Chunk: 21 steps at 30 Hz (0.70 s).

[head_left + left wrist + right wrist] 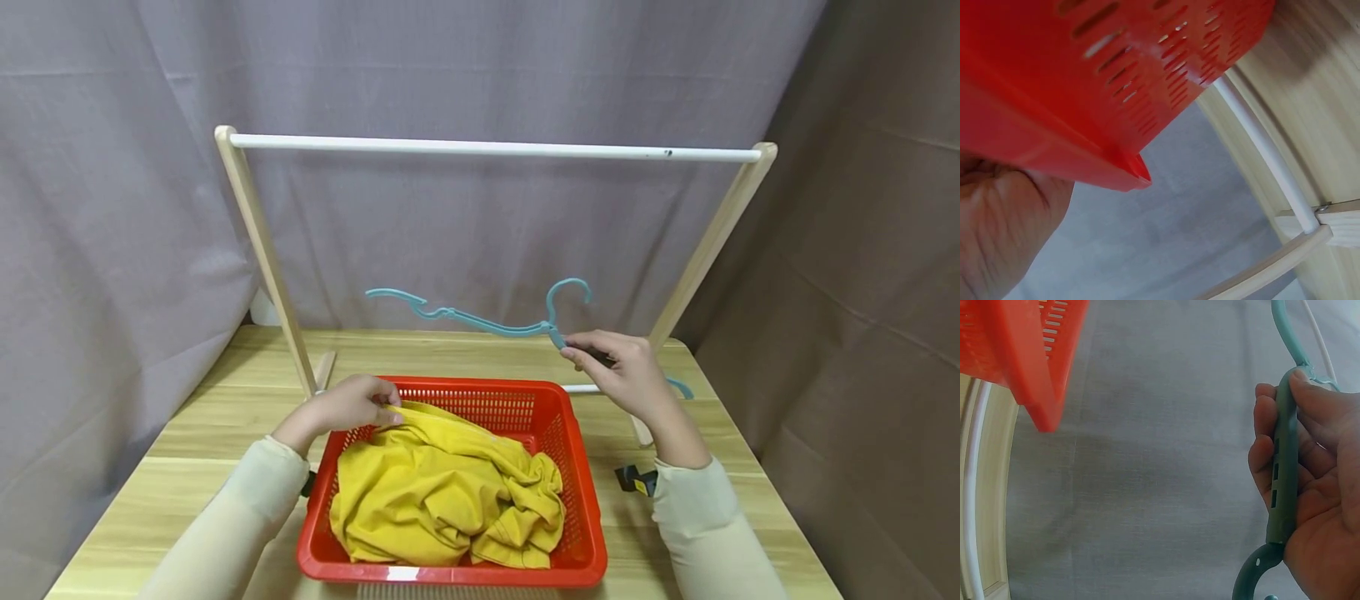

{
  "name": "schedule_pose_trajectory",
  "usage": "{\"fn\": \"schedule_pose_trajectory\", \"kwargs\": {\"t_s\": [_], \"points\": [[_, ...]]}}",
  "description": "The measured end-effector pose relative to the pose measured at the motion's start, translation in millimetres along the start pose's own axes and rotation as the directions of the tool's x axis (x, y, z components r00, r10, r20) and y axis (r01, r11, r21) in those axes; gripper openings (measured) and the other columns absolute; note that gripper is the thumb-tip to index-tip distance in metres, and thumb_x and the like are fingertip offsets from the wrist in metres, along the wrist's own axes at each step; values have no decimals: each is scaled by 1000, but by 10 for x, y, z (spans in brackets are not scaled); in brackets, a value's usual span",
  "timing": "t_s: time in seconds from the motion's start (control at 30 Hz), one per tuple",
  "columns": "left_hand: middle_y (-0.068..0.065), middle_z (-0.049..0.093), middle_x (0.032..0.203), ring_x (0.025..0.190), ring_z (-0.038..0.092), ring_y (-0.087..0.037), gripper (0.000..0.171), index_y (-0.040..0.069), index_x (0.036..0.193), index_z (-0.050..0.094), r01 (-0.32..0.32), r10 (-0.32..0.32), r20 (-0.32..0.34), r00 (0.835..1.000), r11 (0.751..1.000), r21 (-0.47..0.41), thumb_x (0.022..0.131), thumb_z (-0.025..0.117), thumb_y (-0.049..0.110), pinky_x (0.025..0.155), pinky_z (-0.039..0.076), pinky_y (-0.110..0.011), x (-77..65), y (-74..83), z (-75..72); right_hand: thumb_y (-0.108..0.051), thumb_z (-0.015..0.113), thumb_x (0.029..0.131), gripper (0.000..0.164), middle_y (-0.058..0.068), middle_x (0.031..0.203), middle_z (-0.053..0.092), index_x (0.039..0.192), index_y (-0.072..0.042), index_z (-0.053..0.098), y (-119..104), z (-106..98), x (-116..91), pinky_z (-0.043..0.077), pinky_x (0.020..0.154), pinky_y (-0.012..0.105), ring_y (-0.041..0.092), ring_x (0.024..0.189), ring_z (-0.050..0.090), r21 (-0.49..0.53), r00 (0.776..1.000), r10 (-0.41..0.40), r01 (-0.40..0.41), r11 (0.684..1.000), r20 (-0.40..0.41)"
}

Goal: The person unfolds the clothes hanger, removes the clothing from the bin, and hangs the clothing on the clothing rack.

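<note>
A light-blue plastic clothes hanger is held up behind the basket by my right hand, which grips one arm of it. Its hook points up, and the other arm stretches left. From the right wrist, my fingers and thumb curl round the slotted arm of the hanger. My left hand reaches over the rear left of the red basket and pinches the edge of a crumpled yellow garment. In the left wrist view the basket wall hides those fingertips.
Behind the basket stands a wooden rack with a white top bar and slanted posts. Another blue hanger lies at the table's right, partly behind my forearm. A small black item is beside my right sleeve. Grey curtains enclose the table.
</note>
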<state>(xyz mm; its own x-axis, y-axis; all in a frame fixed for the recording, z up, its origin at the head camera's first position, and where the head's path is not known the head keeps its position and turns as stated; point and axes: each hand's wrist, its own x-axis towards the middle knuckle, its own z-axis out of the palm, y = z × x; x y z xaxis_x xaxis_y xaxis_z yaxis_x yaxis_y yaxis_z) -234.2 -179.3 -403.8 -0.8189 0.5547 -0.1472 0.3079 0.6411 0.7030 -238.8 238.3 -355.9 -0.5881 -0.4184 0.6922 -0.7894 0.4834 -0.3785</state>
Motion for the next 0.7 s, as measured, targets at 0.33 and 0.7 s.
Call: {"fn": "schedule_pose_trajectory", "kwargs": {"t_s": [0.33, 0.7], "points": [[1, 59, 75, 65, 47, -13, 13, 14, 90, 66, -40, 38, -106, 994, 999, -24, 93, 75, 23, 60, 41, -31, -65, 50, -35, -3, 78, 86, 17, -8, 84, 72, 99, -13, 77, 13, 7, -41, 47, 54, 16, 5, 62, 58, 7, 999, 18, -18, 1000, 30], [7, 68, 84, 74, 57, -14, 9, 19, 90, 71, -121, 114, -231, 966, 993, -16, 90, 78, 24, 71, 49, -33, -122, 69, -111, -2, 78, 86, 20, -7, 93, 74, 101, -16, 78, 70, -90, -121, 48, 57, 16, 4, 67, 61, 14, 998, 46, -47, 999, 44]]}}
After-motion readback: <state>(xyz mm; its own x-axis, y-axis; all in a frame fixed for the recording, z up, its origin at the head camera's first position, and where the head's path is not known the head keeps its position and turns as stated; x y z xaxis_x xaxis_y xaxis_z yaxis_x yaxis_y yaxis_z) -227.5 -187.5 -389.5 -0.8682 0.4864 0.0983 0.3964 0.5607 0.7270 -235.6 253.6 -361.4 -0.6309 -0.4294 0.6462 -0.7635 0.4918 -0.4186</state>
